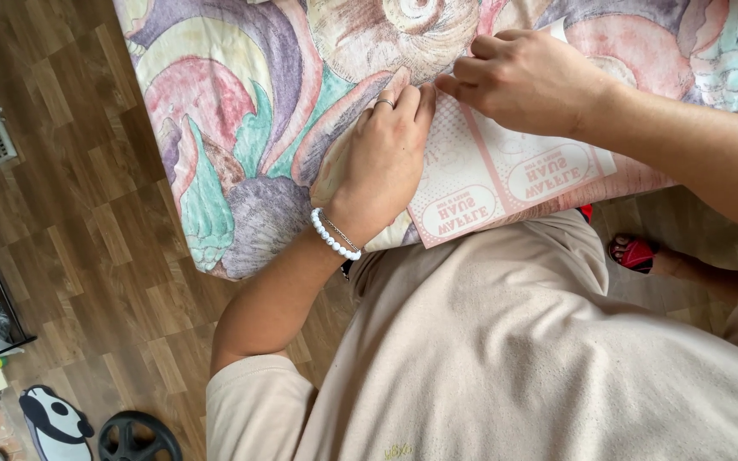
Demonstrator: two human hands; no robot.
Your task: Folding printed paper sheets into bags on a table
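Beige shirt (540, 341) fills the foreground; beyond it the pink printed sheet (506, 175) lies on the shell-pattern bedcover (258, 111), overhanging the bed edge. Left hand (386, 162) presses flat, holding nothing; right hand (527, 77) pinches the sheet's edge. Risk: soft bedding gives, so the crease could skew or tear

Bed (241, 128): covered by a sheet printed with large shells in pink, purple, green and cream. On it, at the near edge: one flat pink paper bag (489, 175), dotted and striped, with oval labels, its lower corner overhanging the edge. Wood-pattern floor (87, 213) below.
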